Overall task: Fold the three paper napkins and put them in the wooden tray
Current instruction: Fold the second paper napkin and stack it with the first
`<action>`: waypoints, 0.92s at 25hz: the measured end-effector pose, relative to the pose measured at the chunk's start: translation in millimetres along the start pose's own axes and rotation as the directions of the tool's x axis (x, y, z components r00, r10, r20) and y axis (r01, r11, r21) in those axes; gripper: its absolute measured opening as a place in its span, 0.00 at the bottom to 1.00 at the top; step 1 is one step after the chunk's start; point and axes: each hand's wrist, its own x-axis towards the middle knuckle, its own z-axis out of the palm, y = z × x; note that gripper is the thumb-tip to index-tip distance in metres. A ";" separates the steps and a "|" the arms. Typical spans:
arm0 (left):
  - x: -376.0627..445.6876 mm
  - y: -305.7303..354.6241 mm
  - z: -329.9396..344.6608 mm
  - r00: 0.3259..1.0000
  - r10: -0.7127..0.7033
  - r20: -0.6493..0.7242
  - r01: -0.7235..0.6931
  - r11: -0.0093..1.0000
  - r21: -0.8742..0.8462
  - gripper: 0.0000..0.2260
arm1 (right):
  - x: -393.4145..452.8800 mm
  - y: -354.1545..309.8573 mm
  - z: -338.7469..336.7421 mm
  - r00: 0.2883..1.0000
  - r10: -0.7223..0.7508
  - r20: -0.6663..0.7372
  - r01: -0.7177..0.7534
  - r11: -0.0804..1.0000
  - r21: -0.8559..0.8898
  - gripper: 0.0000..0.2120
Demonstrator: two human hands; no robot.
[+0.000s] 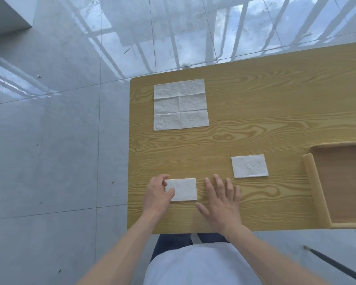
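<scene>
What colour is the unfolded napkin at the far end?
White, crossed by fold creases; the head view shows the unfolded napkin.

The wooden tray (317,188) is cut off by the right edge. The left hand (158,194) covers the near folded napkin's (183,189) left end.

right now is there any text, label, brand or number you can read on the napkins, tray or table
None: no readable text anywhere in this view.
Unfolded napkin: only fold creases and embossed texture.
Two folded napkins: plain white; the faint embossing is not lettering.
Wooden tray and table: wood grain only, no label or brand.
</scene>
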 end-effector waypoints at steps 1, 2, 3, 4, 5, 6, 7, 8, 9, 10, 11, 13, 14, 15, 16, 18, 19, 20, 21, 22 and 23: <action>-0.3 -4.1 -2.7 1.000 -0.003 -0.012 0.003 0.999 0.050 0.18 | 4.7 -3.5 -6.3 0.999 -0.001 -0.042 0.001 1.000 -0.003 0.39; 0.0 -7.1 -4.5 1.000 -0.010 -0.007 0.011 0.997 0.079 0.19 | 11.1 -8.1 -12.5 0.997 -0.026 -0.066 0.026 1.000 0.003 0.37; 1.9 -8.6 -5.8 1.000 -0.021 0.010 0.020 0.996 0.092 0.20 | 18.3 -13.2 -17.7 0.995 -0.067 -0.073 0.068 0.998 0.007 0.35; 5.0 -9.2 -7.1 0.999 -0.031 0.030 0.028 0.994 0.102 0.21 | 26.4 -18.8 -21.9 0.991 -0.116 -0.066 0.117 0.993 0.004 0.33; 8.2 -8.7 -7.8 0.998 -0.033 0.049 0.027 0.992 0.124 0.21 | 33.4 -24.5 -24.9 0.986 -0.158 -0.055 0.158 0.987 -0.009 0.32; 10.6 -7.6 -8.4 0.998 -0.025 0.061 0.014 0.987 0.163 0.21 | 38.6 -29.9 -27.1 0.981 -0.187 -0.043 0.185 0.982 -0.036 0.30; 13.6 -6.1 -9.0 0.998 -0.007 0.065 -0.007 0.978 0.209 0.21 | 43.4 -34.5 -28.9 0.979 -0.200 -0.033 0.198 0.978 -0.071 0.29; 16.4 -4.4 -8.7 0.998 0.018 0.066 -0.034 0.967 0.254 0.20 | 46.5 -37.8 -29.8 0.981 -0.193 -0.025 0.190 0.977 -0.093 0.27; 18.3 -3.8 -7.5 0.997 0.039 0.066 -0.056 0.957 0.284 0.19 | 47.5 -40.7 -30.1 0.985 -0.173 -0.021 0.170 0.981 -0.094 0.26; 19.6 -4.5 -5.9 0.996 0.058 0.066 -0.075 0.952 0.296 0.17 | 47.9 -42.9 -29.8 0.988 -0.153 -0.024 0.151 0.985 -0.086 0.25; 21.5 -5.5 -4.7 0.995 0.071 0.070 -0.088 0.951 0.296 0.16 | 48.6 -44.6 -30.4 0.990 -0.139 -0.029 0.136 0.987 -0.085 0.24; 25.1 -6.4 -4.9 0.994 0.075 0.083 -0.095 0.959 0.268 0.14 | 50.5 -46.2 -32.6 0.992 -0.123 -0.031 0.121 0.989 -0.080 0.22; 27.2 -7.9 -6.3 0.993 0.071 0.096 -0.093 0.963 0.252 0.13 | 51.8 -47.7 -33.5 0.993 -0.115 -0.025 0.113 0.991 -0.076 0.22; 29.3 -8.8 -7.9 0.991 0.075 0.114 -0.101 0.965 0.243 0.13 | 52.7 -49.1 -34.6 0.994 -0.106 -0.017 0.104 0.992 -0.072 0.22; 30.8 -10.1 -8.7 0.987 0.085 0.137 -0.115 0.965 0.234 0.12 | 52.8 -50.8 -35.8 0.995 -0.097 -0.007 0.096 0.993 -0.068 0.22; 32.5 -12.9 -10.0 0.978 0.112 0.177 -0.147 0.969 0.199 0.10 | 52.6 -53.7 -36.0 0.996 -0.084 0.010 0.084 0.994 -0.068 0.23; 33.6 -14.8 -11.1 0.972 0.131 0.197 -0.165 0.972 0.169 0.09 | 52.9 -54.7 -35.6 0.997 -0.081 0.012 0.082 0.995 -0.063 0.25; 34.2 -17.6 -12.1 0.965 0.143 0.220 -0.174 0.976 0.127 0.09 | 52.3 -55.6 -35.3 0.996 -0.084 0.018 0.085 0.995 -0.047 0.26; 35.0 -20.5 -13.3 0.958 0.155 0.242 -0.177 0.981 0.074 0.10 | 51.8 -56.3 -35.3 0.996 -0.089 0.024 0.089 0.995 -0.032 0.27; 36.5 -23.6 -15.2 0.950 0.172 0.261 -0.182 0.983 0.014 0.10 | 51.6 -56.1 -35.6 0.995 -0.093 0.031 0.094 0.995 -0.023 0.27; 37.9 -25.7 -17.9 0.942 0.189 0.278 -0.185 0.982 -0.043 0.11 | 52.0 -56.0 -35.7 0.995 -0.094 0.036 0.094 0.995 -0.013 0.24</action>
